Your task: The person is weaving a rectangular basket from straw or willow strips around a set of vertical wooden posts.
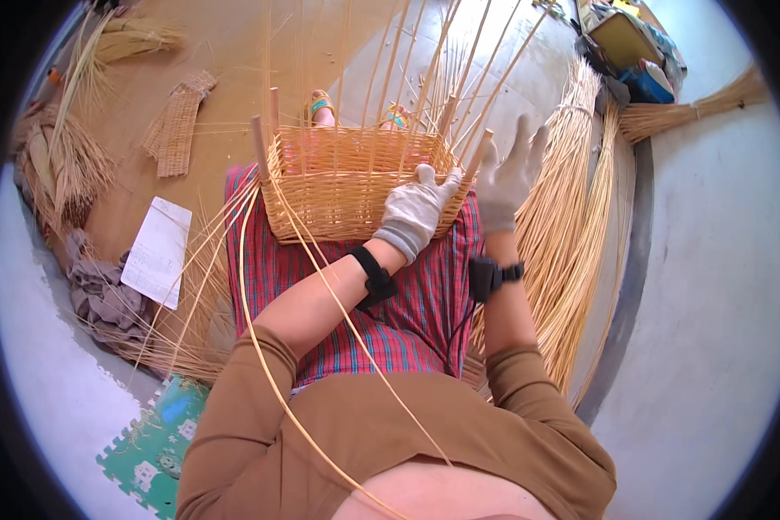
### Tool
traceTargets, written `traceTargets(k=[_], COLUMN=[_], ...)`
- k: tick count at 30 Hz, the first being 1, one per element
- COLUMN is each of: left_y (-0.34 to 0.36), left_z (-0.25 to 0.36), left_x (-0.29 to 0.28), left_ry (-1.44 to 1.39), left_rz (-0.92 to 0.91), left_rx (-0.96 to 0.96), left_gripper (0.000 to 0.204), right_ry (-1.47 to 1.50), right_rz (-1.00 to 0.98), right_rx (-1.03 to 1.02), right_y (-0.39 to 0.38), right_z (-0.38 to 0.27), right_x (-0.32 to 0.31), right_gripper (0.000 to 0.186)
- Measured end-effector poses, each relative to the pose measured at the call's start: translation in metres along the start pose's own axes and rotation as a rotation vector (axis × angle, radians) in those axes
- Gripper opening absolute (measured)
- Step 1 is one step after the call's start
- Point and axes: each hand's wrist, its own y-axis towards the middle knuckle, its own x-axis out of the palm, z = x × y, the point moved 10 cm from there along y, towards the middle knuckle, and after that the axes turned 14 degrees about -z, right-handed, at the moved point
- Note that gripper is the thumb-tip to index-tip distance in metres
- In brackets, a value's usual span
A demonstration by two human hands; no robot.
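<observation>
Left hand (412, 210) on basket (325, 208) rim, grip unclear; right hand (509, 182) spread in air, just beyond right edge.

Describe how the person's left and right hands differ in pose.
The left hand lies against the near wall of the basket, while the right hand is raised by its right end. The left hand slants rightward; the right hand points up the picture, fingers apart. Both wear pale gloves and black wrist straps.

hands (414, 208) 2 | basket (329, 206) 1 | thick posts (260, 149) 4 | wristbands (375, 276) 2
</observation>
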Motion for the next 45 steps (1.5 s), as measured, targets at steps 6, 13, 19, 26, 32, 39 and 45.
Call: traceTargets(k=[6,13,19,26,32,39,45], left_y=[-0.018,-0.148,-0.189,-0.162,-0.126,-0.098,-0.103], left_z=[-0.018,-0.228,-0.255,-0.258,-0.280,-0.274,-0.272], left_x=[-0.011,0.019,-0.016,-0.044,-0.049,-0.038,-0.040], left_ry=[-0.196,-1.179,-1.311,-1.484,-1.416,-1.160,-1.226], left_rz=[0.221,0.663,0.982,0.487,-0.126,-0.355,-0.483], left_rx=[0.241,-0.078,0.042,0.210,0.190,0.170,0.257], left_gripper=[0.057,0.023,0.021,0.039,0.056,0.053,0.055], right_ry=[-0.051,0.666,0.598,0.689,0.676,0.707,0.657], right_rz=[-0.436,-0.473,-0.569,-0.433,-0.615,-0.410,-0.404], right_rx=[0.089,-0.062,-0.697,-0.667,-0.754,-0.678,-0.651], right_y=[-0.098,-0.081,-0.088,-0.072,-0.072,-0.089,-0.085], right_z=[0.041,-0.079,-0.288,-0.288,-0.314,-0.257,-0.231], right_x=[0.056,0.040,0.025,0.006,0.003,-0.013,-0.013], right_gripper=[0.059,0.025,0.048,0.040,0.030,0.036,0.039])
